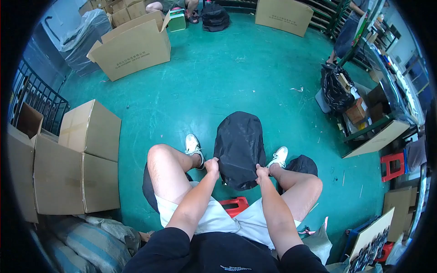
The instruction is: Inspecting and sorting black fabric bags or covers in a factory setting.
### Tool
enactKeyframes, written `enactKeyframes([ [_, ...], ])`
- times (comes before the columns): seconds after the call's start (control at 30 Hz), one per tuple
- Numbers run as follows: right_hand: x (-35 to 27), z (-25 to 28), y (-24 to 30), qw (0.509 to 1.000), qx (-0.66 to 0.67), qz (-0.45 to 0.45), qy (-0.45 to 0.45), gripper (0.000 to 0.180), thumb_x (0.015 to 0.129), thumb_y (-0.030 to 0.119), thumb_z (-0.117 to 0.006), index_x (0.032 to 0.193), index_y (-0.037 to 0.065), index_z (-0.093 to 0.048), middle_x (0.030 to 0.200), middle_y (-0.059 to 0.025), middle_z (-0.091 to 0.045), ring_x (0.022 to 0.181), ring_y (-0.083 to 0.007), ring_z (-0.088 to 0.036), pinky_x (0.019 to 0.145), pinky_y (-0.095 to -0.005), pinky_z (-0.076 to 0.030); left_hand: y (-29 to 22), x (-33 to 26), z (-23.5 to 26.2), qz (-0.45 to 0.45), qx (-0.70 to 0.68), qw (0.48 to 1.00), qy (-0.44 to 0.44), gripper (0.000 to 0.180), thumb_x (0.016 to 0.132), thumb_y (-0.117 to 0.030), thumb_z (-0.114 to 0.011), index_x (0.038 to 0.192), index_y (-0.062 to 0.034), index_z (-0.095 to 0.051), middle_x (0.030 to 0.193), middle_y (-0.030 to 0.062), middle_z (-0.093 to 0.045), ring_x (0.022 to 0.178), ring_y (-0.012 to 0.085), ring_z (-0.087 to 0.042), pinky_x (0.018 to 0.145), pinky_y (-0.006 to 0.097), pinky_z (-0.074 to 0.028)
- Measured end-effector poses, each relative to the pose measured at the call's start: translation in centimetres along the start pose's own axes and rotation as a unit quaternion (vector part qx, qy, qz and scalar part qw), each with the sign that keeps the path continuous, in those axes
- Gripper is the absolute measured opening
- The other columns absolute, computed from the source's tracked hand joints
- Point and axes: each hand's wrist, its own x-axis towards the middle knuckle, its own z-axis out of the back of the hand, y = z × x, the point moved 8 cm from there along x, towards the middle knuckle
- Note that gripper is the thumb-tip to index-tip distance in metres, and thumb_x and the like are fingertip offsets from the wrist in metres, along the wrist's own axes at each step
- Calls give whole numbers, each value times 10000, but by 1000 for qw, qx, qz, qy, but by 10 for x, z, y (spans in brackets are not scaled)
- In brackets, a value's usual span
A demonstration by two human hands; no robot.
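Between my knees stands a rounded black fabric bag point(239, 148), its smooth cloth slightly creased. My left hand point(212, 167) is closed on its left edge, low down, with the fingers partly hidden by the cloth. On the opposite side my right hand point(261, 173) pinches the lower right edge. Beyond my right shin lies another black fabric item point(302, 165), mostly hidden by the leg. A similar dark shape point(149, 190) shows behind my left leg. Part of a red plastic stool point(234, 206) is visible between my thighs.
Stacked cardboard boxes point(86, 159) stand at the left, above woven sacks point(93, 241). An open carton point(134, 48) and a black backpack point(215, 17) are farther off. A workbench point(391, 98), a black trash bag point(337, 88) and a red stool point(392, 166) line the right. Other people are at the back.
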Motion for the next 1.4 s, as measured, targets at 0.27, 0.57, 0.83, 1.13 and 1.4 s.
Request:
enactKeyframes([
  [0.27,-15,10,-19,998,11,62,-31,547,927,156,-594,1404,13,-367,1303,-176,-550,1060,-318,-622,892,-504,-467,30,-53,-7,80,4,985,153,410,809,-196,-742,1111,17,-564,1045,145,-657,858,268,-656,701,407,-514],
  [0.57,-46,14,-10,989,-12,91,-113,622,813,67,-638,1358,-112,-399,1393,-213,-469,1295,-298,-454,1048,-373,-386,55,-67,7,150,136,967,153,317,782,-201,-784,993,-9,-646,963,101,-659,732,225,-625,577,334,-502],
  [0.83,-22,58,4,926,-243,205,-206,344,834,130,-647,1147,-9,-615,1170,-184,-629,987,-357,-647,749,-514,-532,60,-84,-20,135,253,929,232,247,900,-256,-674,986,-25,-648,833,84,-692,618,167,-657,473,262,-469],
  [1.13,34,104,64,823,-451,244,-244,296,772,254,-716,731,-34,-661,740,-170,-671,623,-284,-666,568,-415,-546,40,-89,-53,65,356,887,286,193,886,-225,-658,820,-46,-684,765,61,-700,636,169,-677,476,317,-488],
  [1.4,-59,79,209,811,-480,309,128,264,825,260,-688,891,8,-644,746,-83,-663,592,-171,-622,547,-320,-503,46,-103,-17,-2,508,778,369,212,796,-225,-686,704,-34,-687,666,58,-670,540,169,-630,477,327,-486],
])
